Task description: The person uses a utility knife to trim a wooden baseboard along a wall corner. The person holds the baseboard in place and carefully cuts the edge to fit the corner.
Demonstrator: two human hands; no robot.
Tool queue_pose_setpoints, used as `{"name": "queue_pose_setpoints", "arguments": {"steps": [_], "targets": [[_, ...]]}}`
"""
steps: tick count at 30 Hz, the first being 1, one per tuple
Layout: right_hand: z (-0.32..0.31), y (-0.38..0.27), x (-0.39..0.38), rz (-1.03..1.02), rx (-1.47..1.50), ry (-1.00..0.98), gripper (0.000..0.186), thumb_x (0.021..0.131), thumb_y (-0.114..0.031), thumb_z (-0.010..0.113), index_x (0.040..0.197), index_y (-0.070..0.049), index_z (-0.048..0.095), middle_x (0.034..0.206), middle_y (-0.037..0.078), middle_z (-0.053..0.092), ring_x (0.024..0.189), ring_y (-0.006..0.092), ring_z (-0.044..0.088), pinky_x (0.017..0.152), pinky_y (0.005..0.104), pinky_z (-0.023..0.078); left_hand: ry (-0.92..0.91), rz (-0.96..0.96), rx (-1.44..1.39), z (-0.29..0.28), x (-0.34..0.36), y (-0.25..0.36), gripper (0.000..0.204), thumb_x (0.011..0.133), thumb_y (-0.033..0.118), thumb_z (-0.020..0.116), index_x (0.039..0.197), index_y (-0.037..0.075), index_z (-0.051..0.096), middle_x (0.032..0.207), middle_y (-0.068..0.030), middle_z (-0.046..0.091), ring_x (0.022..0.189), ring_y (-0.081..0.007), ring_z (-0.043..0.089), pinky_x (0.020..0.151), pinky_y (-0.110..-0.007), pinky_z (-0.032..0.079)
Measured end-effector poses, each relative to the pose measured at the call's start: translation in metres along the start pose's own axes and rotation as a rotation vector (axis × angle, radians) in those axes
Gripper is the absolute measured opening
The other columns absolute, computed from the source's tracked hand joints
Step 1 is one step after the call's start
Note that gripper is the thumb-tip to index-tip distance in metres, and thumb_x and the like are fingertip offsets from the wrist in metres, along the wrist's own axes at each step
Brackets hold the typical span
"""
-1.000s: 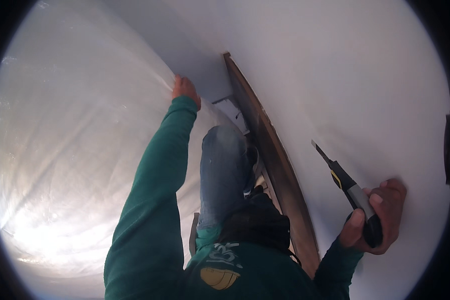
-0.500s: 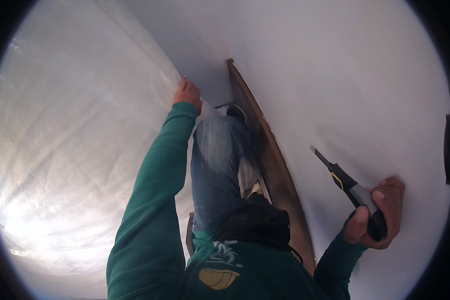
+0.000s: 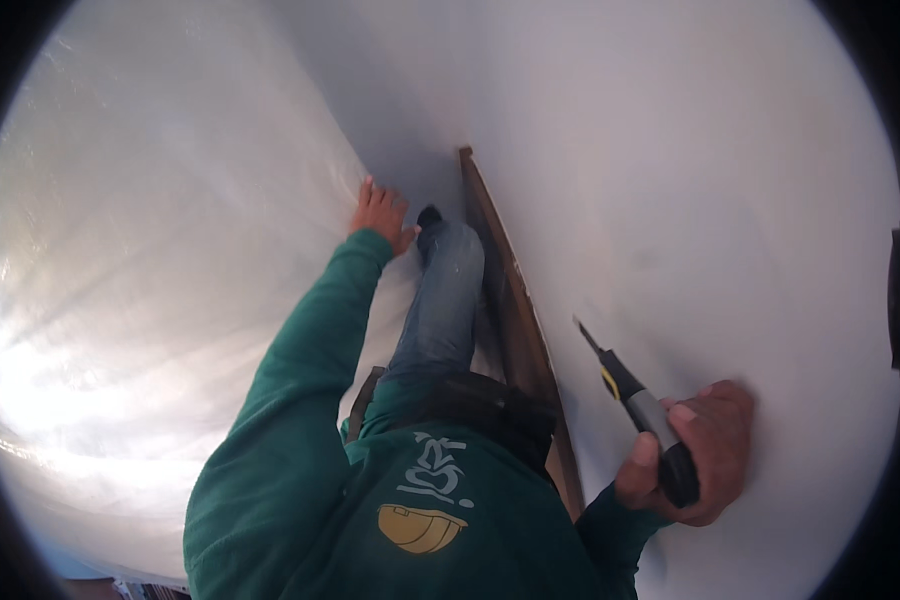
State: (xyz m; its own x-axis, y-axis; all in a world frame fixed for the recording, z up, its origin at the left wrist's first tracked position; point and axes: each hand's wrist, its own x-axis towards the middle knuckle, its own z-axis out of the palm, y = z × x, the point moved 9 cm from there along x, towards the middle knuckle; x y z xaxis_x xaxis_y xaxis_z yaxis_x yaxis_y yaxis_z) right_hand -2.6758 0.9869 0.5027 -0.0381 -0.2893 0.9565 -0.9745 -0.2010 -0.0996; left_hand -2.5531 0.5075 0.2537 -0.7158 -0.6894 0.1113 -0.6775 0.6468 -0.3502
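Note:
My right hand [image 3: 698, 455] is closed round a utility knife [image 3: 642, 400] with a black, grey and yellow handle. Its narrow blade sticks out, pointing up and left, and lies in front of the white wall on the right. Fingers spread, my left hand [image 3: 382, 213] rests against the edge of a large translucent plastic sheet [image 3: 160, 220] hanging on the left. The thumb stands apart from the other fingers, and the hand appears to press on the sheet rather than grip it.
A brown wooden baseboard or trim [image 3: 510, 275] runs along the foot of the white wall [image 3: 670, 170], to the right of my legs. My jeans-clad leg [image 3: 440, 300] is between sheet and trim. Bright light comes through the sheet at lower left.
My right hand has moved left and down with the utility knife. My left hand is slightly lower, its fingers more spread. My leg has straightened, and the view has shifted.

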Motion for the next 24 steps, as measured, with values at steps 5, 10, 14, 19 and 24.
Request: {"name": "queue_pose_setpoints", "arguments": {"steps": [5, 10, 14, 19, 24], "targets": [[0.007, -0.005, 0.014, -0.042, -0.061, -0.013, 0.03, 0.084, -0.023, 0.068, 0.104, -0.003, 0.063, 0.067, 0.005, 0.06, 0.052, 0.0182, 0.053, 0.054, 0.0359, 0.041, 0.16, -0.025, -0.294, -0.008, -0.011, 0.001, 0.059, 0.094, 0.049, 0.066, 0.138, 0.011, 0.062, 0.164, -0.0184, 0.032, 0.154, -0.0344, 0.025, 0.128, -0.054, 0.011], [0.019, -0.01, 0.011, 0.043, -0.2, -0.09, 0.032, 0.096, -0.032, 0.063, 0.105, -0.001, 0.061, 0.072, 0.013, 0.059, 0.061, 0.0247, 0.053, 0.066, 0.0442, 0.043, 0.225, 0.001, -0.334, 0.004, -0.003, -0.002, 0.056, 0.091, 0.04, 0.072, 0.137, 0.008, 0.063, 0.166, -0.0197, 0.029, 0.157, -0.0355, 0.019, 0.128, -0.054, 0.012], [0.033, 0.002, 0.025, 0.005, -0.079, -0.049, 0.032, 0.098, -0.032, 0.063, 0.103, 0.0, 0.06, 0.074, 0.014, 0.059, 0.061, 0.0269, 0.057, 0.06, 0.0417, 0.046, 0.176, -0.241, -0.449, 0.017, 0.004, 0.018, 0.051, 0.09, 0.036, 0.072, 0.131, 0.006, 0.065, 0.159, -0.0194, 0.041, 0.152, -0.034, 0.031, 0.126, -0.058, 0.015], [0.09, 0.047, 0.073, 0.071, -0.091, 0.145, 0.029, 0.097, -0.029, 0.064, 0.101, -0.001, 0.06, 0.073, 0.013, 0.06, 0.064, 0.028, 0.058, 0.063, 0.0401, 0.046, 0.098, -0.124, -0.98, 0.07, 0.094, 0.12, 0.054, 0.094, 0.031, 0.069, 0.137, 0.001, 0.058, 0.152, -0.0215, 0.048, 0.144, -0.0365, 0.043, 0.123, -0.06, 0.023], [0.185, 0.054, 0.114, 0.021, -0.151, -0.005, 0.025, 0.099, -0.029, 0.065, 0.102, -0.004, 0.062, 0.076, 0.012, 0.062, 0.065, 0.0262, 0.06, 0.061, 0.0378, 0.047, 0.044, -0.574, -1.301, 0.211, 0.183, 0.12, 0.068, 0.097, 0.028, 0.065, 0.151, -0.005, 0.04, 0.152, -0.0262, 0.046, 0.139, -0.0449, 0.043, 0.12, -0.051, 0.033]]}}
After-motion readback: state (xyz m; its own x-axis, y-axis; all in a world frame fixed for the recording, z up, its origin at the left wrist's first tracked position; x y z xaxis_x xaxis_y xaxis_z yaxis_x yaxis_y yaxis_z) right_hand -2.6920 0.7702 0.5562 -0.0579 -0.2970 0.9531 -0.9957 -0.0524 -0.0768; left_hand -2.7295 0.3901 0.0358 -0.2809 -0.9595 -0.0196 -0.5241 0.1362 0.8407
